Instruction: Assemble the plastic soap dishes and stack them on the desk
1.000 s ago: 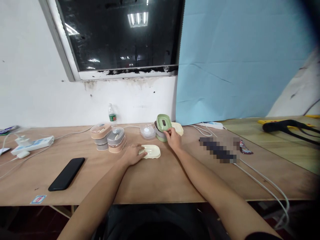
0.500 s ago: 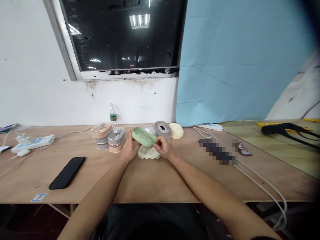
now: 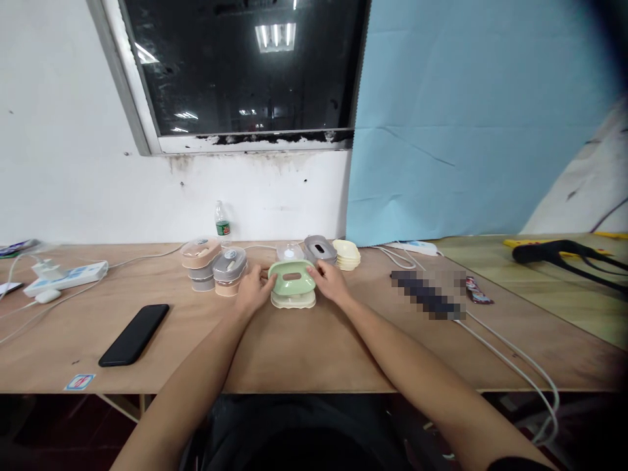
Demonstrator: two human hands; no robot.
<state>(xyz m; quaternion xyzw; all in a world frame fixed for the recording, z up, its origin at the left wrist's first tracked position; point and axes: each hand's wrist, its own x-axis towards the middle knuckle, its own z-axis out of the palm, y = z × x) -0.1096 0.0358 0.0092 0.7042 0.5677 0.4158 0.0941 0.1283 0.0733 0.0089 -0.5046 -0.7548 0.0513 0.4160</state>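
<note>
Between my two hands is a light green plastic piece (image 3: pixel 293 286) with an oval slot in its middle, like the top of a soap box. My left hand (image 3: pixel 255 288) grips its left edge, and my right hand (image 3: pixel 330 281) has the right edge. Just beneath it a cream scalloped tray (image 3: pixel 293 303) lies on the table; whether the two touch I cannot tell. Behind stand a stack of grey slotted pieces (image 3: pixel 320 249), a stack of cream trays (image 3: pixel 346 254) and some clear lids (image 3: pixel 289 252).
Left of my hands stand stacked peach-and-grey boxes (image 3: pixel 201 254) and grey-lidded boxes (image 3: pixel 229 268). A black phone (image 3: pixel 134 335), a power strip (image 3: pixel 69 279) and a plastic bottle (image 3: pixel 222 221) are further left. To the right lie a snack wrapper (image 3: pixel 478 290) and white cables (image 3: pixel 513 358).
The green piece has turned from a tilt to nearly level and come lower over the cream tray. My right hand has moved slightly up to its right edge.
</note>
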